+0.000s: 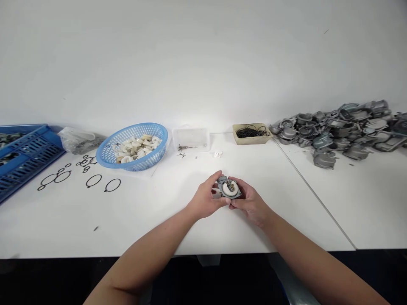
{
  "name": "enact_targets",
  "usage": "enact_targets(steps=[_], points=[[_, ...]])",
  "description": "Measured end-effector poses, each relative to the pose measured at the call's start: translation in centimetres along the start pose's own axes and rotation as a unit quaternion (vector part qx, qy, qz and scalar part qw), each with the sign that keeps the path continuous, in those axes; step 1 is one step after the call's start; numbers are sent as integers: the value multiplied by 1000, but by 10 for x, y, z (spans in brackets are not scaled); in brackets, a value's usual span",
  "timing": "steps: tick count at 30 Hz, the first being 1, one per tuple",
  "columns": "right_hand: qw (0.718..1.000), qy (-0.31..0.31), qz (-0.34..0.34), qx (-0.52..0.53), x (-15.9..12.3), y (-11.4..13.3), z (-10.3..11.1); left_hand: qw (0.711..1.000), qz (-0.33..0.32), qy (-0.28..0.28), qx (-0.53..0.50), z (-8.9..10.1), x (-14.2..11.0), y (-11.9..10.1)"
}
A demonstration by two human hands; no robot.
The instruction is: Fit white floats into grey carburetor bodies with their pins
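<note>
- Head view: a grey metal part (229,187) is held up in both hands above the desk (133,207), near its front edge and roughly midway along it.
- The left hand (205,200) grips the part from its left side, thumb along the near edge, the other fingers around the far side.
- The right hand (251,203) has its fingers clamped on the right side of the same part, thumb at the near edge.
- The part's open face is turned upward, showing a white C-shaped piece (225,189) with brass-coloured bits inside its curve.
- Behind the hands, a crumpled white scrap (218,154) lies between a clear box (200,146) with thin pins (187,147) and a yellowish tray (252,140) of black loops (252,132).
- To the left, a blue basket (146,163) holds white pieces (140,148); black rings (120,182) lie loose before it.
- Further left are a plastic bag (78,140) and a blue crate (41,154).
- At right, grey castings (346,127) lie in a heap.
</note>
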State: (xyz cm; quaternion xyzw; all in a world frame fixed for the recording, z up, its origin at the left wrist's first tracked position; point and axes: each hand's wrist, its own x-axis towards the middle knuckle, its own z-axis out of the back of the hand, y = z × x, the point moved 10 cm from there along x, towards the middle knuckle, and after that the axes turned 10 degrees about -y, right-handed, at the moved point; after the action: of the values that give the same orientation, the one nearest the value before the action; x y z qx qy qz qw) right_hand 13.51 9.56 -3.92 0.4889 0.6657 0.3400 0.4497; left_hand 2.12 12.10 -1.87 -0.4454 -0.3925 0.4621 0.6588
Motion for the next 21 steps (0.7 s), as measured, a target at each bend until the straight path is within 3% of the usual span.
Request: enact_targets(steps=[6, 15, 21], points=[[999, -31, 21, 37, -6, 1, 7, 1000, -1, 17, 9, -7, -3, 2], [991, -112, 44, 52, -25, -12, 37, 997, -29, 65, 41, -30, -9, 5], [985, -149, 34, 78, -33, -9, 63, 996, -20, 57, 66, -23, -11, 10]])
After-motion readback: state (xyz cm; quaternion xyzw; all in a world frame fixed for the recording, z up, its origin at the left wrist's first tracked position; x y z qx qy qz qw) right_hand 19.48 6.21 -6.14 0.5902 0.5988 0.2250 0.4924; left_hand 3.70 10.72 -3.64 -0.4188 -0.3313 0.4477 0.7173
